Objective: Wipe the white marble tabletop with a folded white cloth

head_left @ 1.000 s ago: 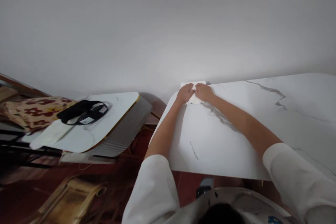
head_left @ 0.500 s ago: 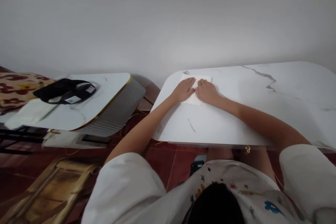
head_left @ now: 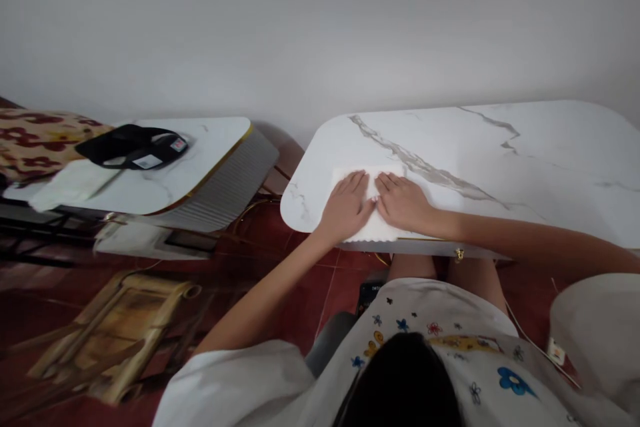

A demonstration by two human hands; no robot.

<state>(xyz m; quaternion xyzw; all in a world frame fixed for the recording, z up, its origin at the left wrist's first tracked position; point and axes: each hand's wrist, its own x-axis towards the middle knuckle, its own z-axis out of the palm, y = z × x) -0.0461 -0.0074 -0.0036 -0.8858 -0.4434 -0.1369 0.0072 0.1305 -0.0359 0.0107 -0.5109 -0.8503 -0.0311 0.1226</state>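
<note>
A white cloth with a scalloped edge (head_left: 373, 232) lies flat on the white marbled table (head_left: 525, 167), its near edge at the table's front edge. My left hand (head_left: 347, 205) rests on the cloth's left part, palm down with fingers stretched forward. Beside it, my right hand (head_left: 403, 201) presses flat on the right part, fingers pointing forward and left. The two thumbs nearly meet in the middle. Neither hand grasps anything.
On a second marbled table (head_left: 220, 137) at the left are a black cap-like item (head_left: 135, 147), a folded white cloth (head_left: 75, 183) and a flowered fabric (head_left: 45, 140). A bamboo stool (head_left: 120, 333) stands below. A grey-white wall (head_left: 320, 27) rises behind.
Both hands and the cloth have moved toward me, from the back of the table to its front edge. A grey vein in the tabletop is now uncovered.
</note>
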